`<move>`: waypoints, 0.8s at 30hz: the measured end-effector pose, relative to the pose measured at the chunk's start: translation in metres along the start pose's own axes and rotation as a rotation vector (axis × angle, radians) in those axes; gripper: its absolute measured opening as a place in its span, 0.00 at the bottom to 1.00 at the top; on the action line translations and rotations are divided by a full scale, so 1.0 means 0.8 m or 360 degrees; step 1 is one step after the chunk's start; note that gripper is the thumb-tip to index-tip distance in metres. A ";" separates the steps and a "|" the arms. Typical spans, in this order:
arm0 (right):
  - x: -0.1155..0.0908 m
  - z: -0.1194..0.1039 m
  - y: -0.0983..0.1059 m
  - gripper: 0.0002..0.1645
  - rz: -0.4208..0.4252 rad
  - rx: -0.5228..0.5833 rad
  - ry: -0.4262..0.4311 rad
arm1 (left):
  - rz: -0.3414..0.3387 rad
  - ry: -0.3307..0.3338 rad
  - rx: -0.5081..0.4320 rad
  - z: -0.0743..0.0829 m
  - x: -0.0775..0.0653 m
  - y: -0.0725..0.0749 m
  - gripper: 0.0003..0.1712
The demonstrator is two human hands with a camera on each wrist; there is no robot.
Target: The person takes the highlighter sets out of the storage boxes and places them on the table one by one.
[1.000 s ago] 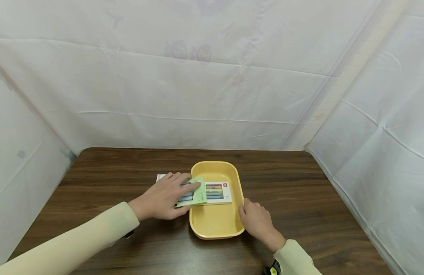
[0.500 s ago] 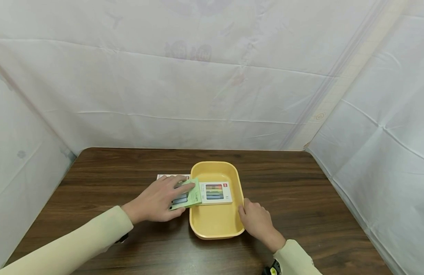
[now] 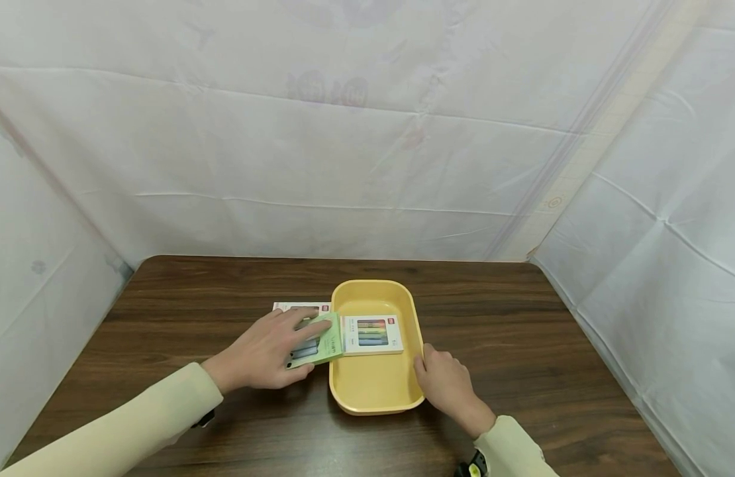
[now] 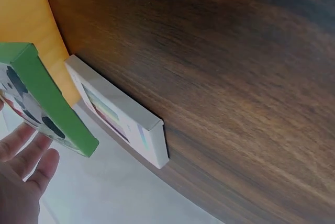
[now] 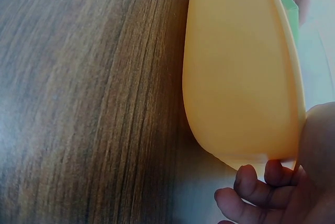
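Observation:
My left hand (image 3: 260, 354) grips a green box (image 3: 330, 341) with a window, thumb on the near edge and fingers across the top. The box is held above the table, over the left rim of a yellow plastic basin (image 3: 376, 391). Inside the basin lies a flat white box of coloured pens (image 3: 373, 333), its left end close to the green box in view. A second white box (image 4: 118, 106) rests on the table beside the basin's left wall, partly hidden by my left hand in the head view. My right hand (image 3: 447, 384) pinches the basin's right rim.
The dark wood-grain table (image 3: 522, 344) carries everything. White sheeting (image 3: 343, 165) hangs behind it and along both sides. A dark watch (image 3: 477, 464) sits on the right wrist.
My left hand has drawn the green box leftward and slightly nearer, from over the basin to its left rim, uncovering more of the white pen box. The right hand and basin stay in place.

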State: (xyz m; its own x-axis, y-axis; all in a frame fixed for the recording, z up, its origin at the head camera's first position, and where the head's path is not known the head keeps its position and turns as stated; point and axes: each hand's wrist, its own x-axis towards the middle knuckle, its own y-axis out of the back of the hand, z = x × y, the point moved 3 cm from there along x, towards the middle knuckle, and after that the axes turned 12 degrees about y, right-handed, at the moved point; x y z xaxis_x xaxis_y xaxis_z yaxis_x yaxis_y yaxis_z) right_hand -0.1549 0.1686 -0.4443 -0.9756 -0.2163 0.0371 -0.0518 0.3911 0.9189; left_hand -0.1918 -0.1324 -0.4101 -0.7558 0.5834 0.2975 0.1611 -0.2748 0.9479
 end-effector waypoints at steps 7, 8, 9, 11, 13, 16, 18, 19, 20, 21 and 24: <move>0.000 0.001 0.000 0.14 0.0003 -0.0003 -0.0001 | 0.0005 -0.0006 0.0016 -0.004 -0.007 -0.001 0.38; 0.000 0.001 0.000 0.14 0.0003 -0.0003 -0.0001 | 0.0007 -0.0007 0.0018 -0.004 -0.008 -0.001 0.38; 0.001 0.001 0.000 0.14 0.0004 -0.0006 -0.0002 | 0.0007 -0.0009 0.0018 -0.004 -0.009 -0.001 0.38; 0.001 0.001 0.000 0.14 0.0005 -0.0009 -0.0003 | 0.0005 -0.0010 0.0016 -0.005 -0.011 -0.002 0.38; 0.001 0.001 0.000 0.14 0.0005 -0.0010 -0.0004 | -0.0001 -0.0007 0.0010 -0.005 -0.013 -0.002 0.37; 0.001 0.001 0.000 0.15 0.0005 -0.0008 -0.0007 | -0.0013 -0.0003 0.0011 -0.006 -0.015 -0.003 0.38; 0.001 0.001 0.000 0.15 0.0005 -0.0008 -0.0009 | -0.0022 0.0002 0.0019 -0.007 -0.016 -0.004 0.38; 0.001 0.001 0.000 0.15 0.0005 -0.0010 -0.0010 | -0.0025 0.0004 0.0022 -0.007 -0.016 -0.004 0.38; 0.001 0.001 0.000 0.15 0.0006 -0.0011 -0.0011 | -0.0029 0.0007 0.0025 -0.008 -0.016 -0.004 0.38; 0.001 0.001 0.000 0.14 0.0006 -0.0011 -0.0011 | -0.0030 0.0011 0.0029 -0.009 -0.017 -0.004 0.38; 0.001 0.000 0.001 0.14 0.0005 -0.0012 -0.0004 | -0.0039 0.0023 0.0045 -0.011 -0.018 -0.004 0.38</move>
State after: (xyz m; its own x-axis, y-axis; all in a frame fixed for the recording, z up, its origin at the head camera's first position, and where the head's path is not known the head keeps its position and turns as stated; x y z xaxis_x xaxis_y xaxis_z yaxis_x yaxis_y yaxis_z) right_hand -0.1559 0.1686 -0.4439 -0.9764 -0.2126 0.0392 -0.0469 0.3851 0.9217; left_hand -0.1872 -0.1469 -0.4185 -0.7689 0.5783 0.2727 0.1600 -0.2388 0.9578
